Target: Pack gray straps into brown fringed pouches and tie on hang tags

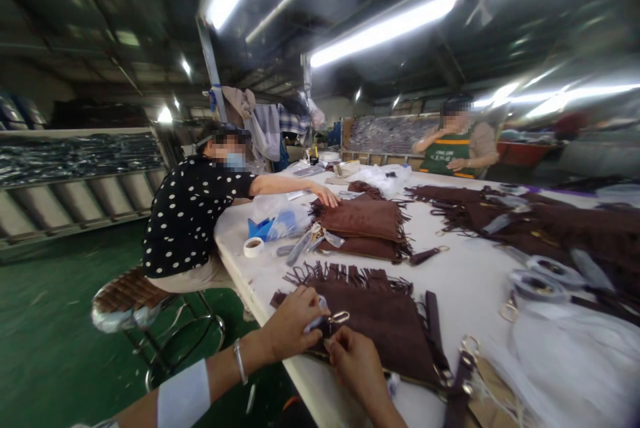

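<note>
A brown fringed bag (385,325) lies flat at the near edge of the white table. Over its left corner, my left hand (294,323) has its fingers closed around a strap end in clear plastic, beside a gold clasp (339,317). My right hand (350,355) touches the same spot from the right, thumb and finger pinched; what they hold is too small to make out. A dark strap (434,328) with gold rings lies along the bag's right side.
Stacked brown bags (363,221) lie beyond, under a seated person's hand (325,195). A tape roll (253,247) sits at the table's left edge. More bags (575,225) and white cord (570,355) are at right. Another person (455,141) is at the far side.
</note>
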`<action>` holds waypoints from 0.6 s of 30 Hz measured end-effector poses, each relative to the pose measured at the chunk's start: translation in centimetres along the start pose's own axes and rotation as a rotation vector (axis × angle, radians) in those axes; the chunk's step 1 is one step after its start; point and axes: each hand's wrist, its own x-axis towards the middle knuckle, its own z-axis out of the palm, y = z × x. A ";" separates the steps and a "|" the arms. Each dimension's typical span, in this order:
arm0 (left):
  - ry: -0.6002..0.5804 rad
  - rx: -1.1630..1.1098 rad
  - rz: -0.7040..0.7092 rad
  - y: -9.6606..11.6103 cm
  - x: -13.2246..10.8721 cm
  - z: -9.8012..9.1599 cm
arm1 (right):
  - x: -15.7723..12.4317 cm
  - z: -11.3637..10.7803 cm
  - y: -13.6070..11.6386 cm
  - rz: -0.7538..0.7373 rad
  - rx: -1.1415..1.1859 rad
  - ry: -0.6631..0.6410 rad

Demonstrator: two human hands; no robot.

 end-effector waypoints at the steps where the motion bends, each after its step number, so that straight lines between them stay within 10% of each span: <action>1: -0.002 0.004 0.002 0.2 -0.2 -0.1 | 0.0 -0.1 -0.1 0.003 -0.008 -0.002; 18: -0.068 0.070 -0.011 2.1 -1.0 -0.5 | 0.1 0.1 0.4 -0.005 -0.021 -0.012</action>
